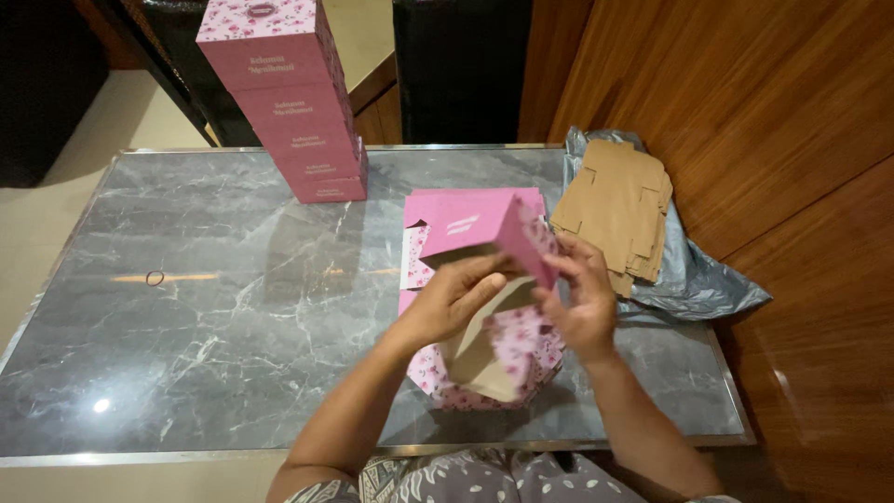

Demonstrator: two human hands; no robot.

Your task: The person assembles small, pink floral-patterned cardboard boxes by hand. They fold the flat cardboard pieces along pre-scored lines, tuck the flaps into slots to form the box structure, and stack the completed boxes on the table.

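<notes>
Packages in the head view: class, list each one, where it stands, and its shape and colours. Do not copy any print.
Half-folded box: held by left hand and right hand; pink, floral panels, brown inside.
Stack of finished boxes: table's far edge; pink cubes with floral tops.
Flat pink box blanks: under the hands; pink and floral.
Flat brown card pieces: right, on a grey plastic bag; tan, notched.

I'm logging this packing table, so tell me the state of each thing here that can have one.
Pink floral cardboard box: half folded, open, held by both hands.
Left hand: gripping the box.
Right hand: gripping a flap.
Pink finished boxes: closed, stacked.
Brown cardboard blanks: flat, piled on grey plastic bag.
</notes>
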